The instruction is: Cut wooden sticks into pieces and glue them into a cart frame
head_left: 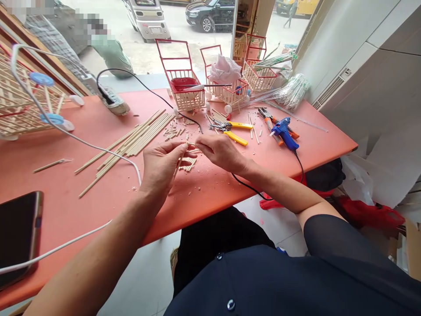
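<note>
My left hand (164, 164) pinches a thin wooden stick (178, 166) between thumb and fingers, just above the table's front part. Close against it, my right hand (219, 151) has its fingers closed on a short piece of wooden stick (190, 144), whose end meets the stick in the left hand. Below the hands lies a small row of short cut sticks (188, 165). Left of them, a bundle of long wooden sticks (141, 136) rests on the table. Just beyond my right hand lie yellow-handled wire strippers (235, 131).
Blue glue gun (285, 133) and orange-handled pliers (271, 123) lie right. Small stick-built carts (187, 94) line the back of the pink table (108, 202). A phone (19, 232), white cable (82, 142) and power strip (113, 101) are left. A person (112, 52) is outside.
</note>
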`<state>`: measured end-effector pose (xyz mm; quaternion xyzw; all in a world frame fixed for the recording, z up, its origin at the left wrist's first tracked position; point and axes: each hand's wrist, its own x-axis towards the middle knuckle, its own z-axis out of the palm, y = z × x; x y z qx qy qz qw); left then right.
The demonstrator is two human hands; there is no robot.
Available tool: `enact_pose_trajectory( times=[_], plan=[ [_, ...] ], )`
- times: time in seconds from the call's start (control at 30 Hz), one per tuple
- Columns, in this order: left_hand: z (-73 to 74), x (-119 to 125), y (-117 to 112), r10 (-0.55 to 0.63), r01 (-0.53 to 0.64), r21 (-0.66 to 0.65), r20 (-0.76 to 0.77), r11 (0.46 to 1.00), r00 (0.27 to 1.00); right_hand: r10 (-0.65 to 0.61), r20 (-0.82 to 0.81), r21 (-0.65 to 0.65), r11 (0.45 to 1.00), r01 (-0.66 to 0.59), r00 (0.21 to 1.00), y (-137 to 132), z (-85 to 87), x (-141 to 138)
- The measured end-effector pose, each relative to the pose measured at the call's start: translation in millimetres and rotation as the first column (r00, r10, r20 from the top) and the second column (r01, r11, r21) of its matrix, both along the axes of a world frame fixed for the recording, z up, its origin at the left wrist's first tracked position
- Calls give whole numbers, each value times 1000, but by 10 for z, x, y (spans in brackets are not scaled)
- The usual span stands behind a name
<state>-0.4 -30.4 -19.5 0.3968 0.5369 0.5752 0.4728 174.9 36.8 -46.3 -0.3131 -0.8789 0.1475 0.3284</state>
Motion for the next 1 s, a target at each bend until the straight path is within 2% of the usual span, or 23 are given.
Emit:
enact_pose_trajectory(
  times=[0.17, 0.37, 0.5, 0.73, 1.0],
  plan=[
    [15, 18, -11, 10, -10, -13, 8, 1000, 1000, 19, -7, -3, 1000, -19, 1000, -10, -4, 20],
    [106, 16, -30, 20, -21, -50, -20, 999, 1000, -8, -22, 1, 1000, 8, 1000, -31, 20, 11],
    [137, -14, -36, -10, 8, -74, -25, 997, 1000, 0, -31, -2, 1000, 0, 1000, -29, 26, 9],
    [97, -52, -46, -26, 24, -54, -31, 998, 999, 15, -47, 10, 1000, -15, 999, -45, 12, 30],
    [66, -11, -57, -9, 8, -54, -15, 999, 1000, 30, -58, -34, 999, -32, 998, -91, -53, 40]
  ],
)
